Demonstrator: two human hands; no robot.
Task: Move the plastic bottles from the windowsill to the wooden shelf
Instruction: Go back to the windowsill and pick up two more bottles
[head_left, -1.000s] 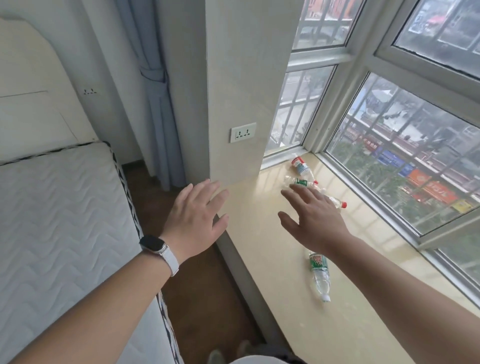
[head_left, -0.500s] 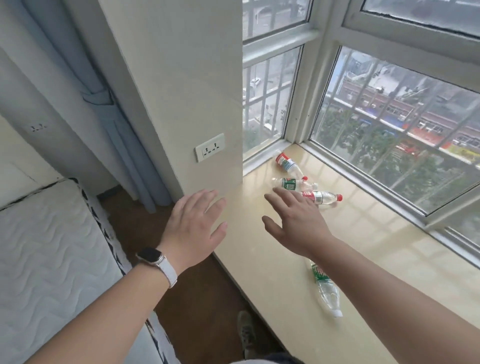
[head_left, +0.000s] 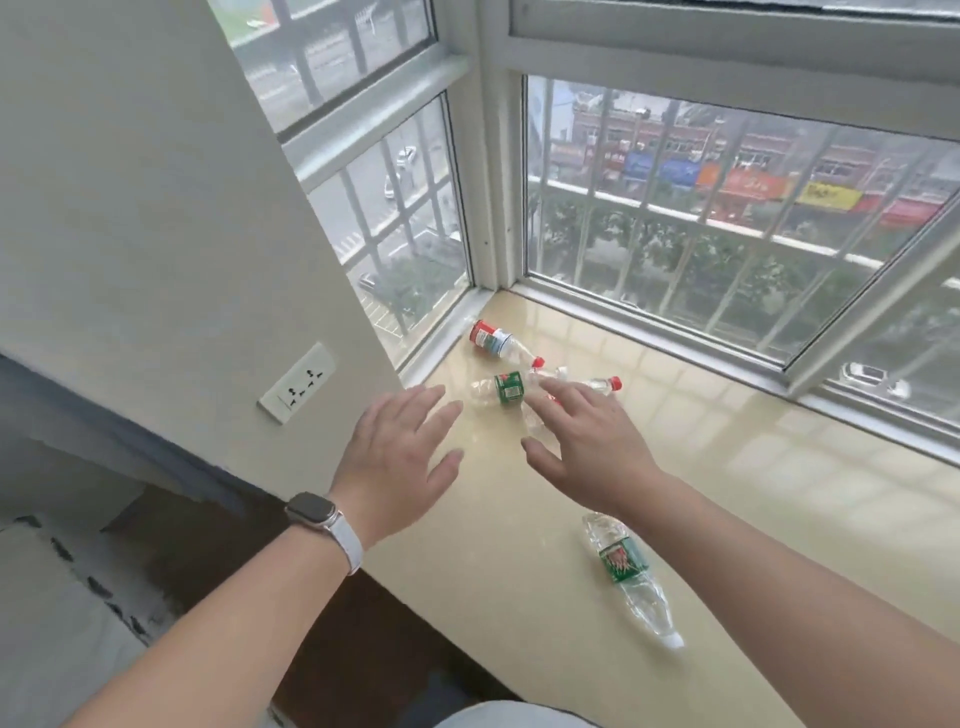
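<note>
Several clear plastic bottles lie on their sides on the cream windowsill (head_left: 727, 493). A red-label bottle (head_left: 496, 343) is in the far left corner. A green-label bottle (head_left: 501, 388) lies just in front of it, and a red-capped bottle (head_left: 597, 385) is partly hidden by my right hand. Another green-label bottle (head_left: 626, 571) lies nearer, beside my right forearm. My right hand (head_left: 592, 447) hovers open over the far cluster. My left hand (head_left: 402, 457), with a watch on its wrist, is open over the sill's left edge. No wooden shelf is in view.
A wall pillar with a white socket (head_left: 297, 383) stands left of the sill. Barred windows (head_left: 701, 218) close off the back and left sides. Dark wooden floor (head_left: 322, 623) lies below the sill, with a white mattress (head_left: 62, 623) at the lower left.
The view has swung right and closer to the sill. Both hands have moved forward towards the far bottles, the right one now covering part of the red-capped bottle.
</note>
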